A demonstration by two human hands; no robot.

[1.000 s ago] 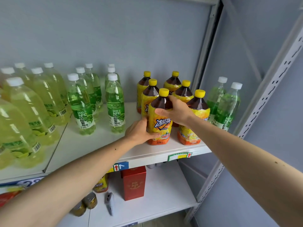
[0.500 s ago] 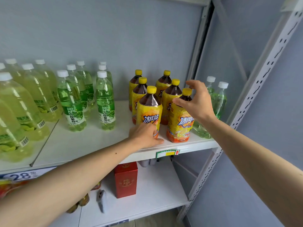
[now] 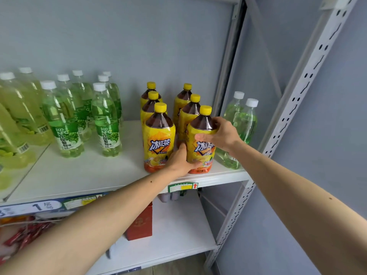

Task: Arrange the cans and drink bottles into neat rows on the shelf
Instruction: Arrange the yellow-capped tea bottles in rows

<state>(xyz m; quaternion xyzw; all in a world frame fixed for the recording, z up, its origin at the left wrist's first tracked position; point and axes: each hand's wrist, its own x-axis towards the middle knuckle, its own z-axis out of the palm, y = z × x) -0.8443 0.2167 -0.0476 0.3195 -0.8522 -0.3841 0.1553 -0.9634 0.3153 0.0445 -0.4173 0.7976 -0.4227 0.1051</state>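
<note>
Both hands grip the front-right iced tea bottle [image 3: 200,143] at the shelf's [image 3: 95,173] front edge, right hand [image 3: 220,135] curled high, left hand [image 3: 181,161] low; squaring its row likely needs a small nudge.

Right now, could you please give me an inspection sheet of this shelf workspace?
Surface: white shelf, price tags on its front edge.
Job's things: six iced tea bottles in two rows; green bottles left, two more right.
Clutter: red box on the lower shelf.
Grippers: left hand and right hand grip the front right tea bottle.
Cables: nothing seen.
Surroundings: grey wall, slotted upright.
</note>
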